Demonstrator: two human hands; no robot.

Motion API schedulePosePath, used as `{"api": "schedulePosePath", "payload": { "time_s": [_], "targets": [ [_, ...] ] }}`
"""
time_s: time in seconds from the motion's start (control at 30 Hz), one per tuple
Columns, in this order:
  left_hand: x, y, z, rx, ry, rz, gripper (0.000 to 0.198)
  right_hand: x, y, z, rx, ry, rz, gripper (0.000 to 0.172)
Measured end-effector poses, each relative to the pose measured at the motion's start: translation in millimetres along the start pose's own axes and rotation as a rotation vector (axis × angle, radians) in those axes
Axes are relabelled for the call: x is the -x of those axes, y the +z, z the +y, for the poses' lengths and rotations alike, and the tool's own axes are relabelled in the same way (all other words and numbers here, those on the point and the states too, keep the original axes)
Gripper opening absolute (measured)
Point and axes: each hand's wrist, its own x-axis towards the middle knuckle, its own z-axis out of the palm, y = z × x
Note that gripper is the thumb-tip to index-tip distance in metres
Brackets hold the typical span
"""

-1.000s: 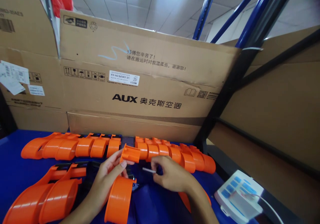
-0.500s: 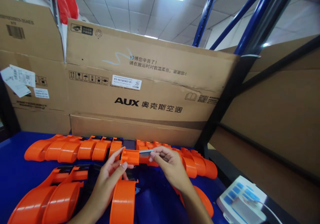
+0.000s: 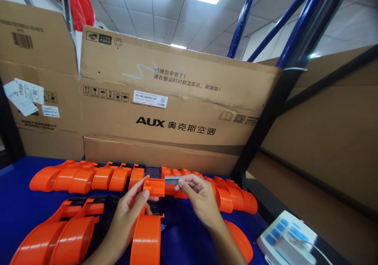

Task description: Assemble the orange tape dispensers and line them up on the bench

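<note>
An orange plastic tape dispenser is held at its upper end, low in the middle of the view. My left hand pinches its upper end between thumb and fingers, while the round part hangs below. Between the thumb and fingertips of my right hand is a thin grey metal strip. The strip lies sideways, its left end close against the dispenser's right edge. Whether the two touch I cannot tell.
Several orange dispensers line the back of the blue table, with others at front left. A dark rectangular object sits in the row. Front right is a white device with blue keys. Cardboard panels stand behind.
The metal strip has turned slightly, and more of its flat face shows. My hands keep their grips nearly in place. The whole view has shifted a little.
</note>
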Motion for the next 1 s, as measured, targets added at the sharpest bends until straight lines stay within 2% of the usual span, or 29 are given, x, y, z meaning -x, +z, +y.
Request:
{"api": "schedulePosePath", "payload": {
  "time_s": [0.2,0.37,0.57,0.73,0.87,1.0],
  "targets": [
    [1,2.2,6,-0.031,0.003,0.000,0.064,1,3,-2,0.014,0.004,0.017,0.035],
    [1,5.1,9,-0.082,0.022,0.002,0.060,5,14,3,0.054,-0.014,0.004,0.033],
    [0,-1.9,2,-0.164,0.084,-0.017,0.069,16,25,-2,0.364,-0.198,0.058,0.017],
    [1,-4.4,-1,-0.219,0.066,-0.088,0.071,21,26,-7,0.522,-0.356,-0.036,0.020],
    [1,-3.9,-2,-0.221,0.075,-0.102,0.070,21,24,-7,0.625,-0.417,-0.153,0.025],
    [-4,-7.0,0,-0.223,0.059,-0.104,0.068,17,21,-3,0.647,-0.437,-0.154,0.026]
  ]
}}
